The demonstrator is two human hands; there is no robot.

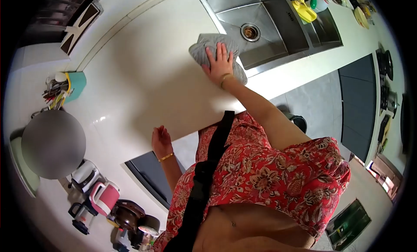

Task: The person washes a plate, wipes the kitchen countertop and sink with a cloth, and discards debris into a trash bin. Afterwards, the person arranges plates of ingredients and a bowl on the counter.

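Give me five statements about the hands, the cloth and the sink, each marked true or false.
1. The right hand lies flat on a grey cloth. True.
2. The cloth is inside the sink. False: it lies on the white counter beside the sink.
3. The left hand holds a cup. False: it rests empty at the counter's edge.
4. Both wrists wear a bangle. True.
5. The sink is full of water. False: its drain shows bare.

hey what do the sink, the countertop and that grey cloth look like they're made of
Sink: likely stainless steel, brushed grey with a dull sheen. Countertop: smooth glossy white, perhaps stone or solid surface; light glints off it. Grey cloth: soft textile, matte, creased under the right hand.
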